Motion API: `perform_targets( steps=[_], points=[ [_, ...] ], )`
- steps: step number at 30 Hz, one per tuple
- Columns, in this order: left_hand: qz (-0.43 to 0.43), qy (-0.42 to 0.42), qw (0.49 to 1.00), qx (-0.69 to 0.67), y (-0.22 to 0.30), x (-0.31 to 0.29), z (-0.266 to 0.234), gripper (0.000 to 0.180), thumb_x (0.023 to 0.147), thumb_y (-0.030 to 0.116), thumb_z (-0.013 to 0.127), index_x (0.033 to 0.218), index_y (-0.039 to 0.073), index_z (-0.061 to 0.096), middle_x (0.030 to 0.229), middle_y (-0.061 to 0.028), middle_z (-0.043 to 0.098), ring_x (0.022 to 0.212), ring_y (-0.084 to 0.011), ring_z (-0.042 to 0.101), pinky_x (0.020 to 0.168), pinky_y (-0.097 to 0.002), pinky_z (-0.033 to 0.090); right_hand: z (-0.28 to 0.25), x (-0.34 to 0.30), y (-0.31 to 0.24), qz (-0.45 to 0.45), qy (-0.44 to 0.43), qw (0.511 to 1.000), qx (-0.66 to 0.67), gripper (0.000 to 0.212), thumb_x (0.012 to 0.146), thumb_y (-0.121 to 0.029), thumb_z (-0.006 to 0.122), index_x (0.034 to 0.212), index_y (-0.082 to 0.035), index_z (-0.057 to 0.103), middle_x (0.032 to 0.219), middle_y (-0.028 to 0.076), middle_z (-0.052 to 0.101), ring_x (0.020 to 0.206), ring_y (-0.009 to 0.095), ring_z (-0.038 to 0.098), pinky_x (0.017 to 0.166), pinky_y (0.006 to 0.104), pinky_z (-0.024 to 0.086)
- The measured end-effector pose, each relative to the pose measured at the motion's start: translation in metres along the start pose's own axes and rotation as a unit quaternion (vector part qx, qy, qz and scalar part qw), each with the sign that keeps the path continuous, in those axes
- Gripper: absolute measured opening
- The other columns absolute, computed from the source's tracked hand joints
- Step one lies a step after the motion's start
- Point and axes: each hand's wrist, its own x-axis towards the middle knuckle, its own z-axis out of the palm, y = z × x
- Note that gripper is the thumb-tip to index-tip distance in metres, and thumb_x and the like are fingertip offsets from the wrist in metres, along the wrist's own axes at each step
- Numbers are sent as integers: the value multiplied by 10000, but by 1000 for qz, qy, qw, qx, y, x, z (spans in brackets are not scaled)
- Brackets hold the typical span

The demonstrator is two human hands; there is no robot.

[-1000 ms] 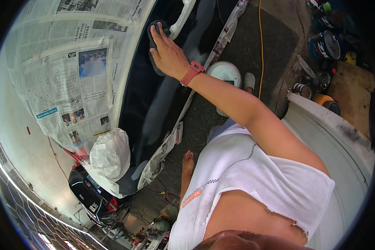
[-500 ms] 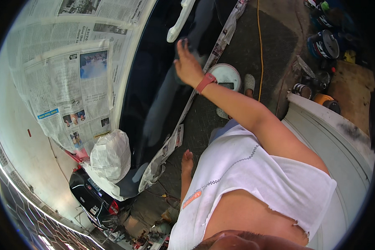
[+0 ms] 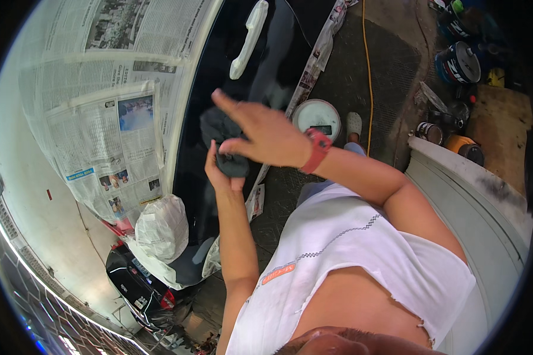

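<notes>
A dark grey cloth is bunched in front of the dark car door. My left hand grips its lower part from beneath, the fingers partly hidden by the fabric. Over the cloth passes my right hand, a red watch on its wrist, with thumb and forefinger spread apart. Part of the cloth lies behind that hand; whether the two touch I cannot tell. Farther up the door is a door handle covered in white masking.
Newspaper masks the car's windows, and more wraps the side mirror. On the dark mat stands a white round bucket. An orange cord runs along the floor. Tins and a dark drum stand at the right, near a pale curved panel.
My left hand has come into view with the grey cloth. My right hand has moved back from the door surface near the handle, toward my left hand, and its fingers are spread.
</notes>
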Motion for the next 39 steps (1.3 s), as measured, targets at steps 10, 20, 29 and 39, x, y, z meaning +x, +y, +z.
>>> perform_targets(
  steps=[10,20,29,39],
  points=[
    [470,-13,136,872,52,95,198,672,960,75,645,1606,220,534,1651,-52,508,1294,-332,615,1024,-482,531,-148,-125,153,238,32,959,-149,529,1002,-336,743,1438,-57,630,1285,185,738,1220,372,690,1022,476,551],
    [324,-228,-257,881,59,174,216,534,996,199,583,1529,173,606,1651,6,495,1485,-188,459,1242,-458,297,-190,-218,191,441,69,893,-63,454,1001,-261,749,1384,-36,656,1216,189,765,1073,366,760,920,446,592],
    [319,-221,-157,908,67,174,222,460,971,185,583,1415,139,695,1587,0,559,1418,-199,531,1221,-440,316,-228,-188,225,439,114,891,-26,408,1016,-229,739,1376,-49,669,1204,186,771,1032,307,776,899,406,598],
    [309,-182,-158,920,43,176,226,440,1015,216,559,1420,122,702,1589,-20,556,1463,-184,475,1205,-426,291,-250,-177,250,424,101,899,-47,398,1020,-221,726,1372,-45,669,1158,163,775,979,278,773,874,400,599]
  ],
)
